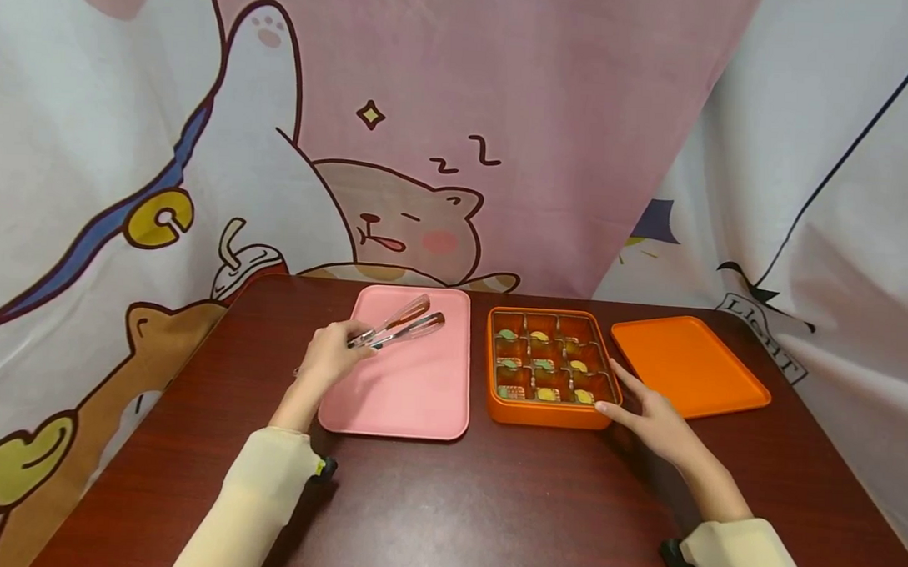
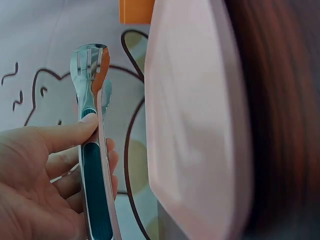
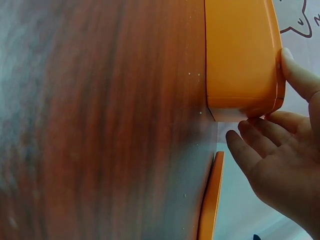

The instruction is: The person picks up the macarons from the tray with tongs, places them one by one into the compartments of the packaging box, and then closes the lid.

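Observation:
My left hand [image 1: 331, 354] holds a pair of metal tongs [image 1: 403, 325] over the pink tray [image 1: 397, 398]. In the left wrist view the thumb presses one arm of the tongs [image 2: 92, 165], with the fingers behind; the two slotted ends stand slightly apart. My right hand [image 1: 652, 420] rests at the near right corner of an orange box [image 1: 547, 414]. Its thumb lies on the rim and its fairly straight fingers touch the side wall, as the right wrist view shows. Small green and yellow pieces [image 1: 548, 394] lie in the box's divided compartments.
An orange lid-like tray [image 1: 691, 363] lies on the brown table [image 1: 484, 501] to the right of the box. Behind the table's far edge hangs a printed cartoon curtain [image 1: 549, 153].

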A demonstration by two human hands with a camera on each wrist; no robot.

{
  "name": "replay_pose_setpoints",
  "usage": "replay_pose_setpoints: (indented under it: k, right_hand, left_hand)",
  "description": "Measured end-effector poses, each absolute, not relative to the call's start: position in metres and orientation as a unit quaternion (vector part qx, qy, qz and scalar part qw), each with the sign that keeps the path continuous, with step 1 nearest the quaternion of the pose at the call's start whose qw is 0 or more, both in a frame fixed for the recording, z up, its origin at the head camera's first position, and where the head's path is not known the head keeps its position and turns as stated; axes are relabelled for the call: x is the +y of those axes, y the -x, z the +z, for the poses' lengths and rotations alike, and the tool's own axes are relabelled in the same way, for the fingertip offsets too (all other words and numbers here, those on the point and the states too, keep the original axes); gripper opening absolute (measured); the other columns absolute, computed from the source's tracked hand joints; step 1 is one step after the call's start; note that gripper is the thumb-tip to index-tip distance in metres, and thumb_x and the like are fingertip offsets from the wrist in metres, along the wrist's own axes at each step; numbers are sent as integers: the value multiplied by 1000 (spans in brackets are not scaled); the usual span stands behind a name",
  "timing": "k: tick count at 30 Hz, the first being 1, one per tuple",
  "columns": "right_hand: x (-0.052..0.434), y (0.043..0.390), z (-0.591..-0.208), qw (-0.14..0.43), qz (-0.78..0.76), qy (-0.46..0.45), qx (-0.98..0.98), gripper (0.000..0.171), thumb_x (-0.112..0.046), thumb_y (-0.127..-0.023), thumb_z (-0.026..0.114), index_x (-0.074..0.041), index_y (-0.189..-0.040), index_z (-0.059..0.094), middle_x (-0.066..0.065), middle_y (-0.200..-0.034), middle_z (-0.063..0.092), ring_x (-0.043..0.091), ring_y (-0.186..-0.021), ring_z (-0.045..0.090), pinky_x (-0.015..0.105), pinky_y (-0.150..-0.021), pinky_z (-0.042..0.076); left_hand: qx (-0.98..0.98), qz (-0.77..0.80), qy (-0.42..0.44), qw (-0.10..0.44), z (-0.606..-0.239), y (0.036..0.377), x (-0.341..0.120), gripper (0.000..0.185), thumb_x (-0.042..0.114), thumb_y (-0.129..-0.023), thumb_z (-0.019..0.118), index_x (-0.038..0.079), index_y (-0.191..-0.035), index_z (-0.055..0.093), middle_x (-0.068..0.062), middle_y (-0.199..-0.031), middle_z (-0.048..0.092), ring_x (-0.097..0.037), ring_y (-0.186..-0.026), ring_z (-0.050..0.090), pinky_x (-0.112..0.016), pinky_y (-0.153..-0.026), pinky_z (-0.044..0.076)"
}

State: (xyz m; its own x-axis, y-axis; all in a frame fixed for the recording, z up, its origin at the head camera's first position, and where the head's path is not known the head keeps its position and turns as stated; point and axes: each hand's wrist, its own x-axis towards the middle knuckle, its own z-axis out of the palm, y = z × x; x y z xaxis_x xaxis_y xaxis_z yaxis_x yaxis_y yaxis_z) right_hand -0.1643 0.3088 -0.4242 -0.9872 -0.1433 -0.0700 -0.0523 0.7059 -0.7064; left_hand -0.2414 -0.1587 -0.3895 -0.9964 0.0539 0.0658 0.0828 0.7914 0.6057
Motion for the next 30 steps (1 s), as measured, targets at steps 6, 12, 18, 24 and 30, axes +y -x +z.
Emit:
replay_pose_setpoints:
  k: [6, 12, 18, 24, 30]
  right_hand:
    - [308, 164, -427, 55, -376, 56, 923, 87, -42, -96, 64, -10, -160, 16, 36, -155, 30, 56, -142, 28, 73, -108, 26]
    - [308, 164, -428, 57, -378, 57, 922, 87, -42, -96, 64, -11, -161, 15, 36, -155, 29, 56, -142, 28, 73, -108, 26]
    - [309, 164, -426, 54, -377, 59, 923, 86, -42, -96, 63, -12, -161, 15, 35, -155, 30, 56, -142, 28, 73, -107, 26]
    - [309, 164, -425, 54, -378, 58, 922, 86, -42, -96, 63, -12, -161, 15, 35, -156, 28, 57, -142, 26, 74, -107, 25]
    - [310, 164, -424, 58, -382, 56, 920, 86, -42, -96, 63, -12, -161, 14, 35, -157, 28, 57, -143, 25, 74, -107, 25]
  left_hand:
    - [-950, -312, 17, 21, -398, 235, -189, 37, 19, -89, 73, 5, -123, 68, -21, -122, 68, -39, -111, 62, -54, -93, 47]
    - [-954, -299, 1, 5, -407, 232, -209, 37, 19, -90, 72, 4, -123, 67, -22, -121, 68, -38, -107, 61, -52, -90, 47]
    - [-955, -298, -9, -7, -416, 231, -219, 37, 20, -89, 73, 4, -122, 67, -23, -117, 69, -35, -99, 61, -48, -85, 48]
    - [-952, -305, -13, -6, -423, 233, -225, 40, 22, -87, 76, 3, -121, 68, -23, -113, 70, -32, -93, 61, -40, -78, 47]
    - [-949, -316, -6, -5, -429, 237, -231, 42, 24, -85, 77, 2, -120, 69, -23, -111, 71, -32, -92, 61, -34, -75, 44]
